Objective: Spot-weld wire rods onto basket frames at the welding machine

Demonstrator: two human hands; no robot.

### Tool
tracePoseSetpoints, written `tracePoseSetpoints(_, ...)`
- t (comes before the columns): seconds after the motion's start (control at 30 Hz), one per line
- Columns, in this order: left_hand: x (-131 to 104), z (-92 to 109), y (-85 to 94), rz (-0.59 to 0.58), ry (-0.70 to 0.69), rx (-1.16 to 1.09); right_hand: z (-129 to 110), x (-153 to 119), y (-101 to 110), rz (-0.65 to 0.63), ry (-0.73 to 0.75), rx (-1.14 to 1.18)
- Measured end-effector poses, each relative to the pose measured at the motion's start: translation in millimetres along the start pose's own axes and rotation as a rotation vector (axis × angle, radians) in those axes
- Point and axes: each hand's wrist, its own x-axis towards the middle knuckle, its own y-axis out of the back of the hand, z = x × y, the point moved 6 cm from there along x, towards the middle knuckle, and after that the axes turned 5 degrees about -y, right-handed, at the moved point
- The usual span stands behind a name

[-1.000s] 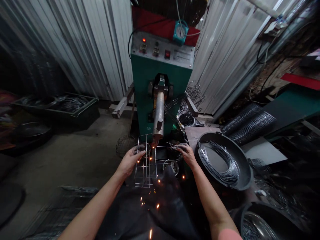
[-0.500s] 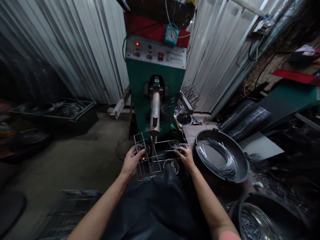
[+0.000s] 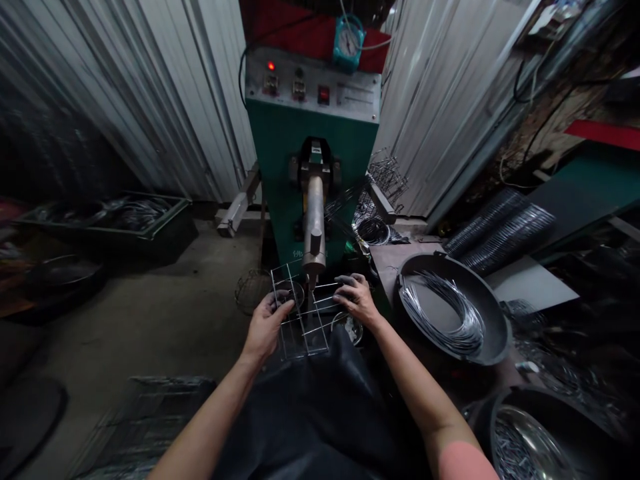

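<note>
My left hand grips the left side of a wire frame, thumb and fingers closed round its thin rods. The frame sits under the tip of the cylindrical metal arm of a green machine. On the right, my right hand is closed at the ends of the rods that stick out from the frame; its thumb and fingers pinch there. A small bowl lies just below my right hand, partly hidden by the dark apron.
A black pan with a coil of wires stands at the right. Below it, a metal bowl holds short metal pieces. A green bin is at the left, wire panels at lower left. Metal bars jut from the machine.
My right hand has moved left, closer to the machine's tip and the frame. The loose rod seen at its fingertips now lies against the frame. The view has shifted slightly.
</note>
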Motion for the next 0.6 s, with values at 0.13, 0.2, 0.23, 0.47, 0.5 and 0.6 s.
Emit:
tracePoseSetpoints(0.13, 0.2, -0.2, 2.0, 0.018, -0.007, -0.012, 0.6, 1.8, -2.2, 0.010, -0.001, 0.010)
tracePoseSetpoints(0.2, 1.1, -1.3, 3.9, 0.026, -0.002, -0.012, 1.3, 3.2, -4.0, 0.011, -0.002, 0.013)
tracePoseSetpoints(0.23, 1.9, -1.7, 4.6, 0.028, 0.000, -0.012, 1.7, 4.1, -4.8, 0.009, -0.003, 0.014)
tracePoseSetpoints(0.47, 13.5, -2.1, 4.2, 0.017, -0.022, -0.039, 3.3, 15.4, -4.7, -0.002, 0.015, 0.019)
tracePoseSetpoints(0.5, 15.1, -2.9, 3.9, 0.018, -0.018, -0.043, 3.7, 17.1, -4.5, -0.007, 0.016, 0.017)
tracePoseSetpoints(0.6, 18.4, -5.0, 2.6, 0.022, 0.001, -0.061, 5.2, 20.7, -4.3, -0.023, 0.013, 0.012)
